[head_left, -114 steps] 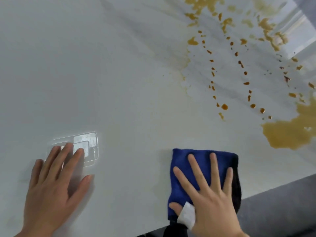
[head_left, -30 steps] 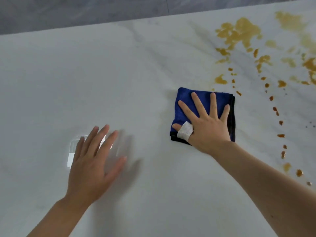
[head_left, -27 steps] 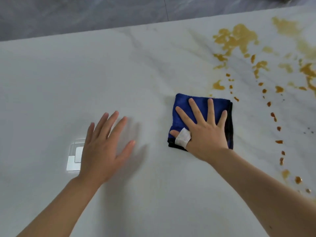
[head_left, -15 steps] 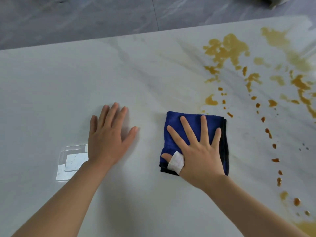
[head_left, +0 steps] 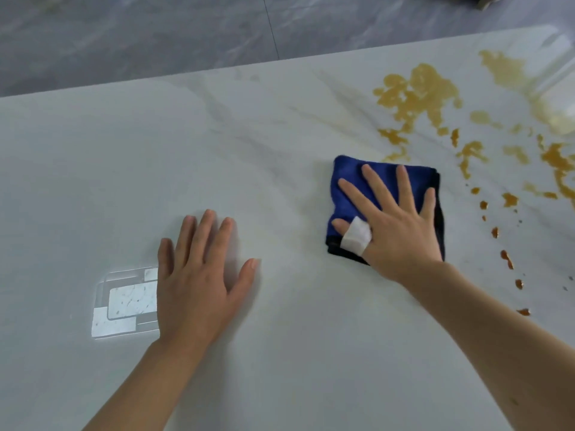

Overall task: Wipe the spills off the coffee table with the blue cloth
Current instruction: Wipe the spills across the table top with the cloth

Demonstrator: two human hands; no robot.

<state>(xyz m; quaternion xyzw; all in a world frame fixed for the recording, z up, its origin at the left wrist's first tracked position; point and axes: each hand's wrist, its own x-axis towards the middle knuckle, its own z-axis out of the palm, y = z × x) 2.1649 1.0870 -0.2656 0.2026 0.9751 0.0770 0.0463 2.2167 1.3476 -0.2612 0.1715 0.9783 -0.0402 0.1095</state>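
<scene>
The blue cloth [head_left: 348,181], folded into a square with a dark edge, lies on the white marble coffee table [head_left: 124,166]. My right hand [head_left: 395,225] presses flat on it with fingers spread; a white bandage wraps the thumb. The cloth's far edge touches the nearest amber spill blot [head_left: 396,157]. A large amber spill [head_left: 417,94] spreads beyond it at the far right. A trail of small amber drops [head_left: 505,258] runs down the right side. My left hand [head_left: 199,281] rests flat and empty on the table, left of the cloth.
A clear rectangular patch [head_left: 124,303] sits on the tabletop beside my left hand's wrist. The table's far edge [head_left: 217,73] borders a grey tiled floor [head_left: 186,32]. More amber streaks [head_left: 557,160] reach the right border of the view.
My right hand has slid the cloth away from me towards the spills, covering the nearest drops. My left hand stays flat on the table, now spread a little wider.
</scene>
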